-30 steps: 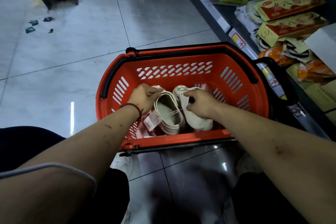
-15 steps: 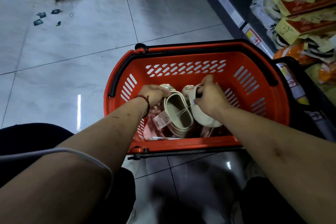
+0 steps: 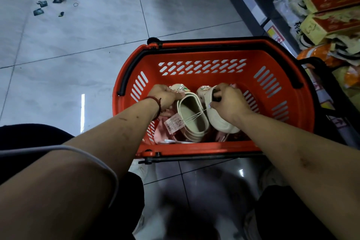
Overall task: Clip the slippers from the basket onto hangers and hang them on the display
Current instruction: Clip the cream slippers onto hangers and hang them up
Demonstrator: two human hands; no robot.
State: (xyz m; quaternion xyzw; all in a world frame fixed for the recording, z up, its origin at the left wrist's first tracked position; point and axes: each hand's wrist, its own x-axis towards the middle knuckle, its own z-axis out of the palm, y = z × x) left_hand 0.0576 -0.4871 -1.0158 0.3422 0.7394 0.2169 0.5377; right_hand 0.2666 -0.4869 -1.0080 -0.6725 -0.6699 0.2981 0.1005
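Note:
A red plastic basket point(image 3: 202, 55) with black handles stands on the tiled floor in front of me. Inside it are two beige slippers joined by a thin string. My left hand point(image 3: 165, 96) grips the strap end of the left slipper point(image 3: 192, 117), which lies sole down with its footbed showing. My right hand point(image 3: 229, 101) grips the strap of the right slipper point(image 3: 220, 121), which is turned on its side. A pink price tag point(image 3: 174, 125) hangs from the string. Pink items lie under the slippers. No hanger is in view.
A low store shelf point(image 3: 259, 13) with yellow and red packaged goods point(image 3: 331, 11) runs along the right, close to the basket. Small scraps of litter point(image 3: 41, 7) lie on the grey floor at the far left. My knees frame the bottom of the view.
The view has shifted so the basket sits further right. My right hand has moved from the right slipper's sole up to its strap; the left hand keeps its hold.

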